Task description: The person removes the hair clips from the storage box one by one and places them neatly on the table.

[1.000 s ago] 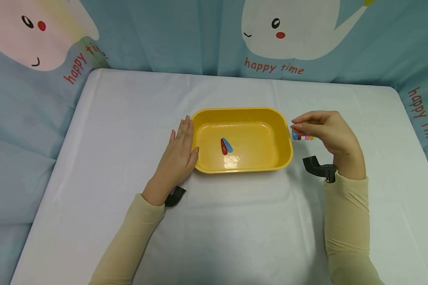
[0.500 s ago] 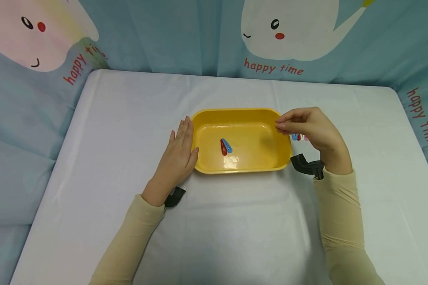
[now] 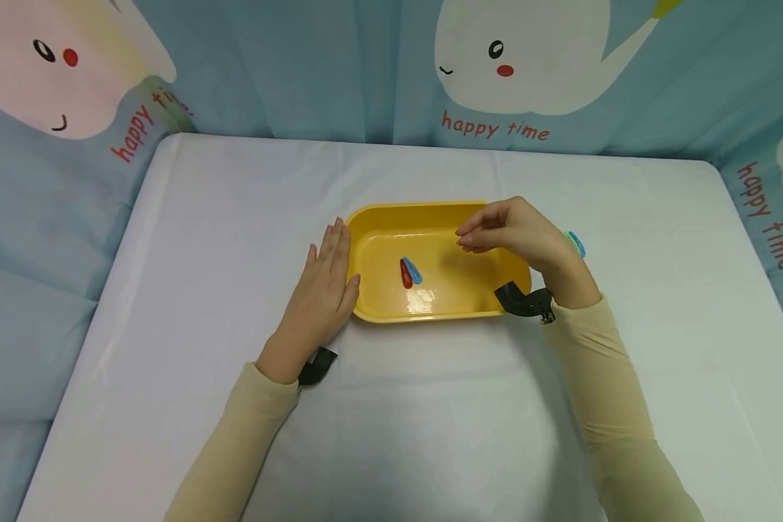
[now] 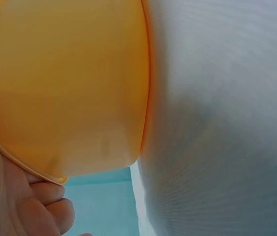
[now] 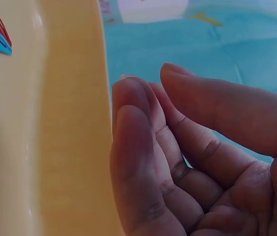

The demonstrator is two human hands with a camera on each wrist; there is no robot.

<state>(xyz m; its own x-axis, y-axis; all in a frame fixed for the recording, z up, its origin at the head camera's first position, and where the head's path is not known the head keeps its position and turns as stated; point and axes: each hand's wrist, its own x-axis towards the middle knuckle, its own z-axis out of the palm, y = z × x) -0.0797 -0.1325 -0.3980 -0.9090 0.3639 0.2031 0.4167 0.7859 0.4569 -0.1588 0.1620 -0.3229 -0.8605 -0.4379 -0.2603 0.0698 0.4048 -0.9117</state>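
A yellow plastic tray [image 3: 391, 313] stands on the white-covered table. Inside it lie a red snap hair clip [image 3: 406, 274] and a blue snap hair clip [image 3: 412, 270], close together. My left hand [image 3: 322, 286] rests its straight fingers along the tray's left end. Over the tray's right half is my right hand [image 3: 518, 232], its thumb and bent fingers brought near each other. In the right wrist view a small pale bit shows at the fingertips [image 5: 131, 93]; I cannot tell whether they pinch anything.
More hair clips [image 3: 576, 244], green and blue, peek out beyond the right wrist; the hand hides others of that row. Dark wrist mounts [image 3: 525, 301] sit under both wrists. A blue curtain [image 3: 313, 72] with printed whales borders the table's back and sides.
My right hand has moved left from the row of clips to over the tray. The left hand stays at the tray's left end, and the two clips inside lie as before.
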